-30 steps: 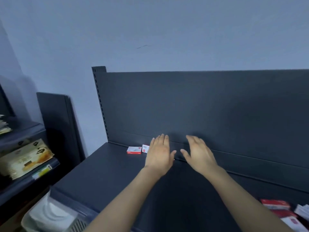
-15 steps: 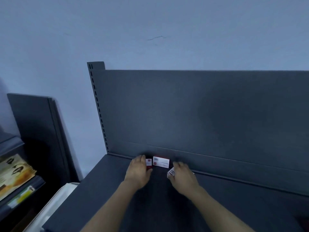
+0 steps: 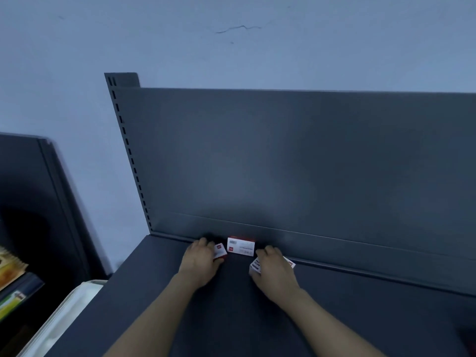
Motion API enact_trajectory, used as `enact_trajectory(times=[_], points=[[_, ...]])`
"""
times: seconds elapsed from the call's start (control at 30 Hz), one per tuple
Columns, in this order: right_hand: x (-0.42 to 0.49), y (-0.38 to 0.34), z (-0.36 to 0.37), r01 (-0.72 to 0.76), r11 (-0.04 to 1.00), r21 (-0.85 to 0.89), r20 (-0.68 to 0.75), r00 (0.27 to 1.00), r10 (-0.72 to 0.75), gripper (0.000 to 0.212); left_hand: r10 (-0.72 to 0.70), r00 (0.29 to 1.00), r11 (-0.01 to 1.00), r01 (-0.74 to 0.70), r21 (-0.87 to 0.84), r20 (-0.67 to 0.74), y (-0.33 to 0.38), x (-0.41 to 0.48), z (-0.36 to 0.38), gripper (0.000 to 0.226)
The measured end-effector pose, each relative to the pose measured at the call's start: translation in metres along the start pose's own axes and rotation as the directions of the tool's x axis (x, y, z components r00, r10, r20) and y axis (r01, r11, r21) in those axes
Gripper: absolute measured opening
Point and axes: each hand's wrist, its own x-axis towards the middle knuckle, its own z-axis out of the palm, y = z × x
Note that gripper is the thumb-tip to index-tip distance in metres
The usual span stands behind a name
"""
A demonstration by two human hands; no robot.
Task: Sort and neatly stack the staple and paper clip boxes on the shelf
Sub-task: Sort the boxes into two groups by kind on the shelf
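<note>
Since a second ago, both hands have gone from lying spread above the dark grey metal shelf [image 3: 231,318] to closing on boxes near its rear, so sorting appears to have only just started. The shelf's flat deck runs bare toward the viewer and to the right, which leaves ample room to slide or stack. Its left edge drops off above a white plastic tub [image 3: 64,318]. The upright grey back panel [image 3: 283,163] stops any push rearward. The left hand [image 3: 202,265] pinches a small red-and-white cardboard box [image 3: 220,250]. The right hand [image 3: 277,275] curls round a white box with a red corner [image 3: 257,265]. Between them, a third white-and-red box [image 3: 240,246] stands at the panel's foot, untouched by either hand.
</note>
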Motion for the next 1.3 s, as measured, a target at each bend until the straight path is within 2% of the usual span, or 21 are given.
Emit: enact_trajectory(times=[0.2, 0.33, 0.5, 0.6, 0.67, 0.7, 0.77, 1.03, 1.1, 1.2, 1.27, 1.3], points=[[-0.008, -0.003, 0.0, -0.006, 1.0, 0.012, 0.025, 1.0, 0.006, 0.035, -0.104, 0.994, 0.979, 0.107, -0.174, 0.029, -0.004, -0.013, 0.0, 0.037], [-0.022, 0.0, -0.014, -0.02, 0.999, 0.04, 0.044, 0.999, 0.018, 0.033, -0.196, 0.977, 0.948, 0.166, -0.271, -0.087, 0.002, -0.023, -0.01, 0.032], [-0.042, 0.024, -0.067, -0.051, 0.997, 0.065, -0.019, 0.998, 0.053, 0.029, -0.12, 0.956, 0.941, 0.024, -0.338, -0.266, 0.051, -0.028, -0.045, 0.028], [-0.062, 0.058, -0.113, -0.101, 0.989, 0.104, -0.075, 0.991, 0.109, 0.026, -0.029, 0.942, 0.937, -0.091, -0.338, -0.335, 0.105, -0.033, -0.067, 0.028], [-0.08, 0.089, -0.142, -0.135, 0.984, 0.118, -0.086, 0.986, 0.145, 0.017, 0.022, 0.931, 0.918, -0.163, -0.361, -0.363, 0.152, -0.038, -0.077, 0.023], [-0.09, 0.106, -0.155, -0.156, 0.981, 0.114, -0.1, 0.981, 0.168, 0.02, 0.053, 0.924, 0.909, -0.201, -0.364, -0.378, 0.177, -0.041, -0.079, 0.022], [-0.116, 0.146, -0.178, -0.203, 0.974, 0.101, -0.131, 0.968, 0.215, 0.04, 0.117, 0.911, 0.89, -0.272, -0.365, -0.395, 0.234, -0.052, -0.079, 0.021], [-0.221, 0.299, -0.231, -0.327, 0.944, 0.038, -0.182, 0.927, 0.328, 0.047, 0.26, 0.906, 0.835, -0.385, -0.392, -0.334, 0.415, -0.103, -0.058, 0.023], [-0.243, 0.33, -0.238, -0.358, 0.933, 0.028, -0.172, 0.918, 0.357, 0.043, 0.278, 0.912, 0.831, -0.386, -0.402, -0.301, 0.446, -0.112, -0.053, 0.025], [-0.268, 0.371, -0.245, -0.395, 0.919, 0.014, -0.182, 0.902, 0.391, 0.021, 0.306, 0.923, 0.83, -0.378, -0.409, -0.232, 0.483, -0.119, -0.046, 0.027], [-0.278, 0.395, -0.246, -0.435, 0.9, 0.016, -0.191, 0.883, 0.43, 0.022, 0.319, 0.932, 0.843, -0.361, -0.398, -0.169, 0.499, -0.121, -0.041, 0.024], [-0.283, 0.406, -0.246, -0.456, 0.89, 0.022, -0.196, 0.871, 0.451, 0.029, 0.322, 0.936, 0.852, -0.353, -0.387, -0.146, 0.504, -0.121, -0.037, 0.021]])
